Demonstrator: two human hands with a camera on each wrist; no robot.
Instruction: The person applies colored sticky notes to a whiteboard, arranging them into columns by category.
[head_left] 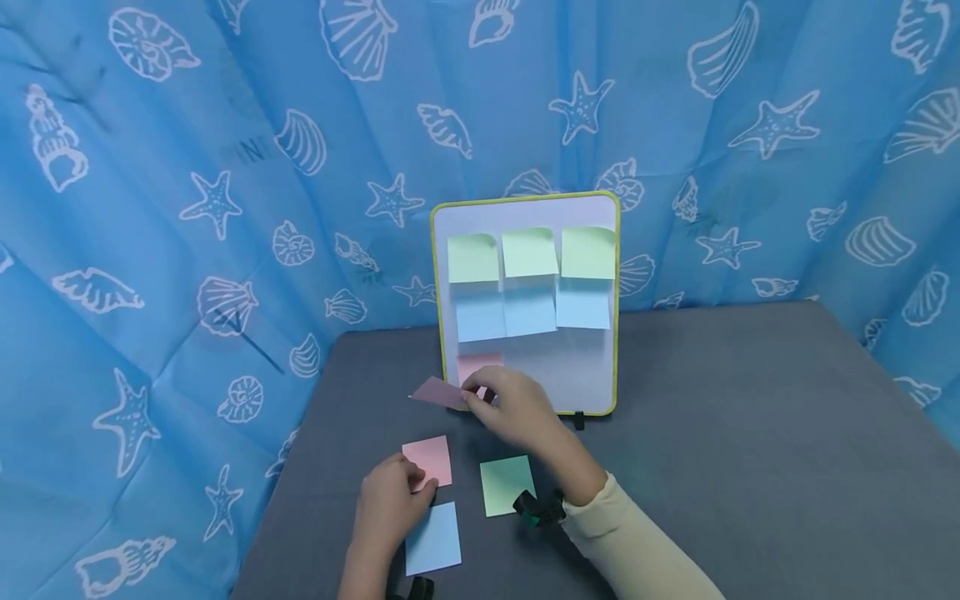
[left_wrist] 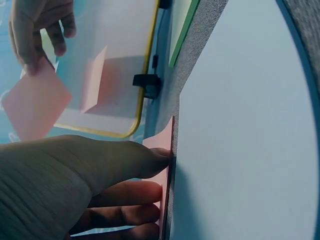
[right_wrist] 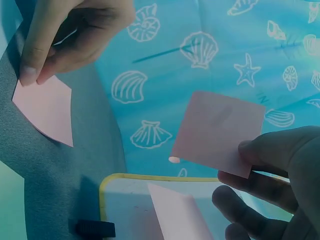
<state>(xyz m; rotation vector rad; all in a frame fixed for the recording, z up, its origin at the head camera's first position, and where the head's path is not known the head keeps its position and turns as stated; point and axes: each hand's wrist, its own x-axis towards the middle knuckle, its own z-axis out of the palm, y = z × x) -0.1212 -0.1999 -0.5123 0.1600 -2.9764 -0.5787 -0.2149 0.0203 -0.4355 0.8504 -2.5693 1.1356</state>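
Note:
My right hand (head_left: 517, 408) pinches a single pink sticky note (right_wrist: 220, 132) by one corner, in front of the whiteboard's lower left. Sideways, the note hangs out past the board's edge. On the table, my left hand (head_left: 393, 500) holds the near side of a pink sticky note pad (head_left: 429, 460) between thumb and fingers. The whiteboard (head_left: 570, 375) has a yellow frame and bears a row of green notes (head_left: 529, 252), a row of blue notes (head_left: 529, 308) below, and one pink note (head_left: 477, 363) at lower left, whose free edge stands out from the board.
A blue sticky note pad (head_left: 435, 542) lies just nearer than the pink pad, partly under the left hand. To the right lies a green pad (head_left: 504, 483). Small black feet (head_left: 578, 420) prop the board on the grey cloth (head_left: 750, 450), before a blue seashell curtain (head_left: 225, 167).

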